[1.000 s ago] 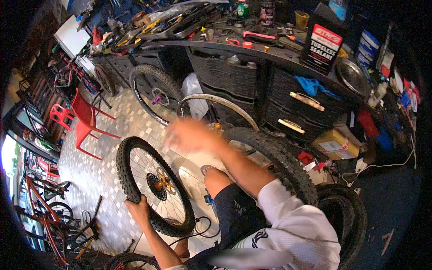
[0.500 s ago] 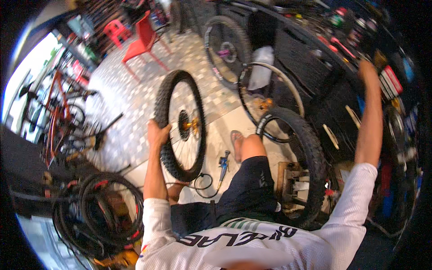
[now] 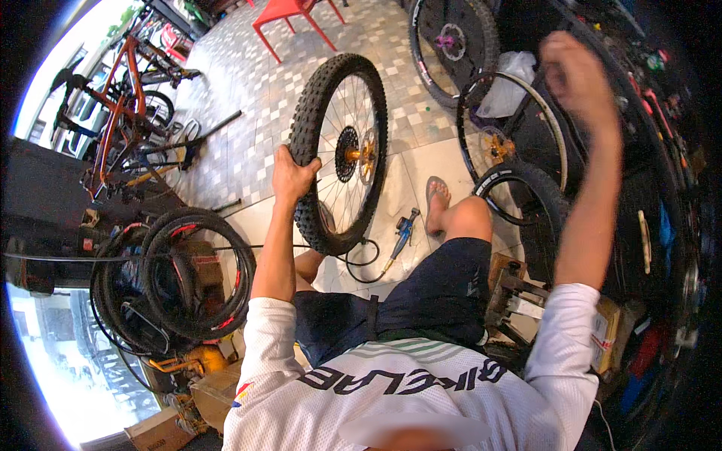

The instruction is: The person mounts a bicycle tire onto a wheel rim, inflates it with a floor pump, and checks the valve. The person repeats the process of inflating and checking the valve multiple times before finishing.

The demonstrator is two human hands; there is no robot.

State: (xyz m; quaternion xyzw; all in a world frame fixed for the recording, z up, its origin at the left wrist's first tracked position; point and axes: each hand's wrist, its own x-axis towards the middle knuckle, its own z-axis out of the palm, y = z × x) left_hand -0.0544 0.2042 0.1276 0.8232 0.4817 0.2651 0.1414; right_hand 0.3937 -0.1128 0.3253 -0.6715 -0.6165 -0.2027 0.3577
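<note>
My left hand [image 3: 294, 174] is closed around the knobby tyre of a mountain bike wheel [image 3: 310, 113], holding it upright in front of me. The wheel has a black cassette [image 3: 347, 155] and a gold hub with a brake disc. My right hand [image 3: 575, 75] is raised at the upper right, near the dark workbench; motion smears its fingers, and whether it holds anything is hidden. Between my feet and the wheel, a blue tyre inflator [image 3: 404, 228] with a hose lies on the floor.
Several wheels and tyres lean on the right, including a bare rim [image 3: 466, 120] and a black tyre [image 3: 538, 184]. More tyres [image 3: 197, 274] are stacked at left, below an orange bicycle [image 3: 128, 105]. A red chair [image 3: 284, 10] stands ahead. Cardboard boxes [image 3: 207, 395] sit at lower left.
My right hand has come away from the cluttered bench top, moving inward and toward me. The left hand still grips the wheel, and the view has shifted rightward and down in the scene.
</note>
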